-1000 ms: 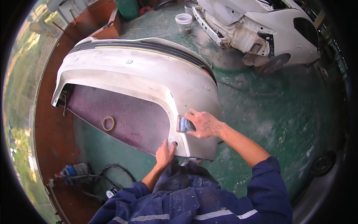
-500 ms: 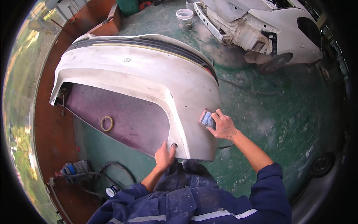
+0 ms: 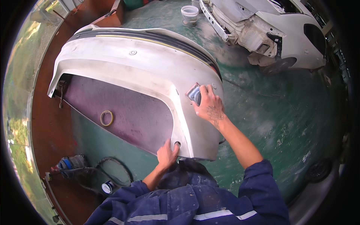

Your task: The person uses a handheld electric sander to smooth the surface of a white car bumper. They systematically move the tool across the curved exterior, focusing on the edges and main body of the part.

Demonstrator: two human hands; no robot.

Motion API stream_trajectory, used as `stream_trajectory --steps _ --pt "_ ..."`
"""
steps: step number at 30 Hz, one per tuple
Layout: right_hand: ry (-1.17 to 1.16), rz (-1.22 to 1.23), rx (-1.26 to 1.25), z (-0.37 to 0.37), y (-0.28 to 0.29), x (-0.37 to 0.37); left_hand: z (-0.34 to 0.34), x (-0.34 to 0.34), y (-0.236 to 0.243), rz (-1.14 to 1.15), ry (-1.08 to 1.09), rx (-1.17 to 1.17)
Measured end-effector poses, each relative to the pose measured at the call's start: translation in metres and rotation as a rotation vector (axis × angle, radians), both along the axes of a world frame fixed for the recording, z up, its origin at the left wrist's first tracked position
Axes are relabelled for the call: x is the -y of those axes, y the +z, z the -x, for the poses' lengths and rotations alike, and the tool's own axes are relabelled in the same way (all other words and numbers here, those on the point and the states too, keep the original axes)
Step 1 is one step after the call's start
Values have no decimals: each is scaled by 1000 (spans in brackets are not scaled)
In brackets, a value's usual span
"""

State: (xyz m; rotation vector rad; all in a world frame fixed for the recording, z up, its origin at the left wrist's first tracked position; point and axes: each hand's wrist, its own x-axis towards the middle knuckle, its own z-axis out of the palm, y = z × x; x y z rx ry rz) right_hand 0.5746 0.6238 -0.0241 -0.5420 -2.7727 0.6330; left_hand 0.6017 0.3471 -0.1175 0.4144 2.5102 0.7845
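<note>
Head view | right hand (image 3: 210,105): curled round sanding block (image 3: 194,94), on white bumper (image 3: 150,67) near its right end | left hand (image 3: 166,154): pinching bumper's near corner, thumb at hole (image 3: 177,144) | bumper over far side of purple worktop (image 3: 131,116); tape roll (image 3: 106,125) by near edge

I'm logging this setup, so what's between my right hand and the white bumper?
A blue-and-grey hand-held block with a reddish edge, held by your right hand against the white bumper; the head view shows it.
</note>
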Motion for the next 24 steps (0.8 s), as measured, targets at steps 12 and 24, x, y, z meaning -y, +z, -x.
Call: stream_trajectory --steps 12,24 --pt "-91 12 -55 6 -8 16 -1 -4 7 -20 -13 16" --pt "-11 -80 -58 0 -18 18 1 -7 13 -58 -25 46"
